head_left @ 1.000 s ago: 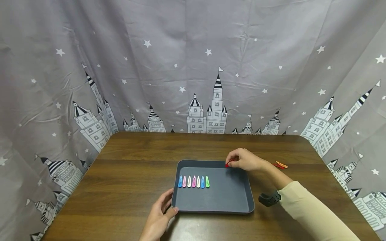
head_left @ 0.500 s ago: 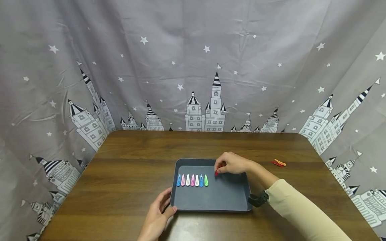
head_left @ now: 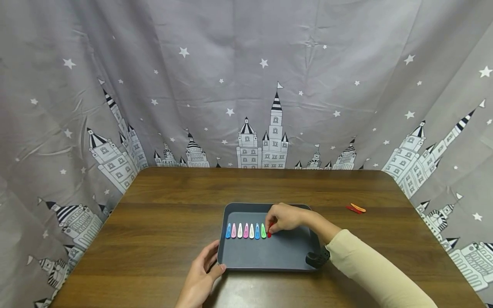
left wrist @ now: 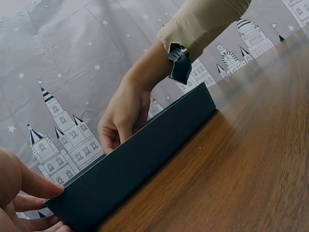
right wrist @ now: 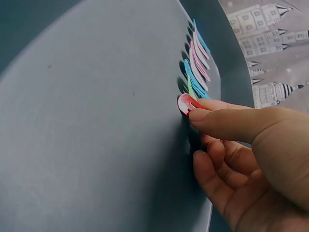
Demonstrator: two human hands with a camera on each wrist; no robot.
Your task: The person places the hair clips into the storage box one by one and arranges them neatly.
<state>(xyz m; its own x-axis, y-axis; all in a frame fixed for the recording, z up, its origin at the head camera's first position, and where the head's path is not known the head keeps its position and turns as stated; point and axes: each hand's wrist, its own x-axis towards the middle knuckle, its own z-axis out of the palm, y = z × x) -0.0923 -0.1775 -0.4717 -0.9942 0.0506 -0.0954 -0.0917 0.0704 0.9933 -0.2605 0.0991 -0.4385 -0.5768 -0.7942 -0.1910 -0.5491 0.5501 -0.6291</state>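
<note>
Between thumb and forefinger, my right hand (head_left: 284, 217) pinches a red snap hair clip (right wrist: 184, 103), its rounded end low over the floor of a dark grey tray (head_left: 269, 258). Directly left of it lies a green hair clip (head_left: 263, 231), at the end of a neat row of upright blue (head_left: 257, 231), white and pink (head_left: 245, 231) clips. My left hand (head_left: 201, 273) holds the tray's front left corner, thumb on the rim and fingers along the outer side. In the left wrist view, the tray's wall (left wrist: 145, 159) hides the clips and the right fingertips.
On the wooden table (head_left: 173, 201), right of the tray, an orange hair clip (head_left: 358, 207) and a red one (head_left: 353, 210) lie close together. A grey curtain (head_left: 192, 85) printed with castles and stars hangs behind the table. A dark band (head_left: 318, 258) hangs at the right wrist.
My right hand has carried the red hair clip left and toward me, from the tray's back rim to beside the green clip. The left hand has kept its hold on the tray corner.
</note>
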